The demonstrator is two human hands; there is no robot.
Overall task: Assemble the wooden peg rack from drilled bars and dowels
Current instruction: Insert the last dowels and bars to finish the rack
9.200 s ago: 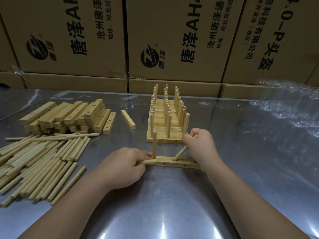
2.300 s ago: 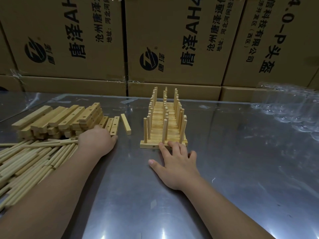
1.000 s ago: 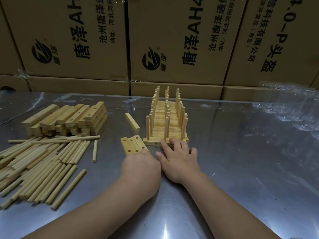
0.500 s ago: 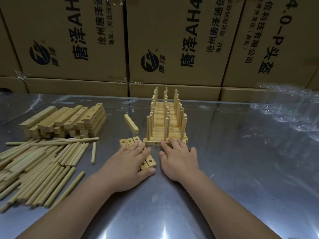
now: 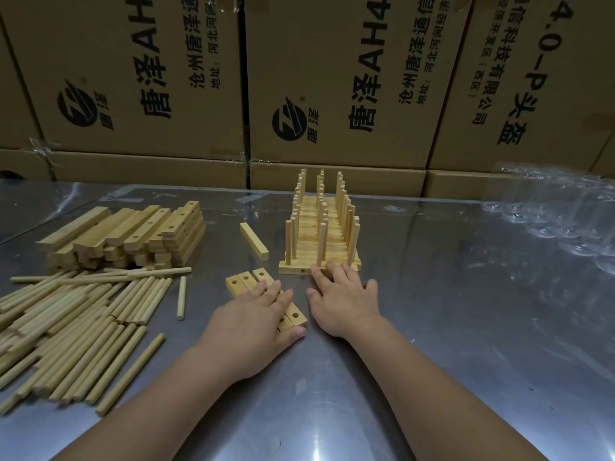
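Three drilled wooden bars (image 5: 247, 281) lie side by side on the steel table, slanting from upper left to lower right. My left hand (image 5: 253, 324) lies flat across their middle, fingers straight. My right hand (image 5: 344, 301) rests flat on the table just to the right, its fingertips touching the front bar of the row of finished peg racks (image 5: 321, 234). Those racks stand packed one behind another, dowels pointing up. A stack of drilled bars (image 5: 133, 234) and a heap of loose dowels (image 5: 73, 321) lie at the left.
One single bar (image 5: 254, 241) lies between the bar stack and the racks. A lone short dowel (image 5: 181, 297) lies by the heap. Cardboard boxes (image 5: 299, 78) wall off the table's back edge. Clear plastic wrap (image 5: 559, 214) sits at the right.
My left hand dragged three bars from the stack to the middle and has flattened on top of them. My right hand has stayed against the front of the racks.
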